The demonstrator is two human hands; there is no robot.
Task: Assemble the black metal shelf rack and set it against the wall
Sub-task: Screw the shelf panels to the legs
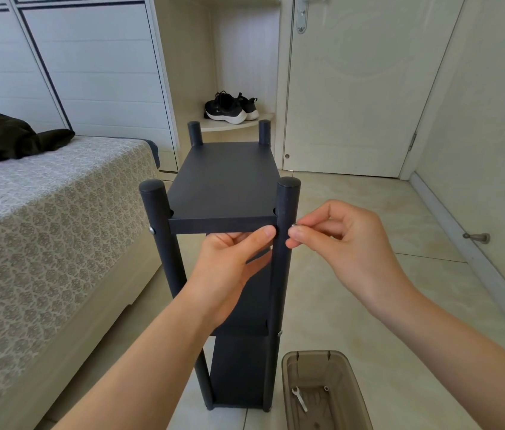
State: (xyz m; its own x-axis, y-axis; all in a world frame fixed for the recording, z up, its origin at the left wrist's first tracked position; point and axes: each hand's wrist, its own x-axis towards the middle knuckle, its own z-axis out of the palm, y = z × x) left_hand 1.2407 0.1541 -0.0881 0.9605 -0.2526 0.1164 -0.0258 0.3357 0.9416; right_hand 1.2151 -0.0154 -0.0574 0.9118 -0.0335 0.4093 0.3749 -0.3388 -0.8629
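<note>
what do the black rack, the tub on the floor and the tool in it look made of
The rack: smooth matte black coating on round posts and a thin flat shelf, probably painted metal. The tub: translucent brownish plastic, see-through at its walls. The wrench: bare silvery metal, likely steel, though small in frame.

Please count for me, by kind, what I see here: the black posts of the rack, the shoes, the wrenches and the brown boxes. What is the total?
Black posts: 4
Shoes: 2
Wrenches: 1
Brown boxes: 1
Total: 8
</note>
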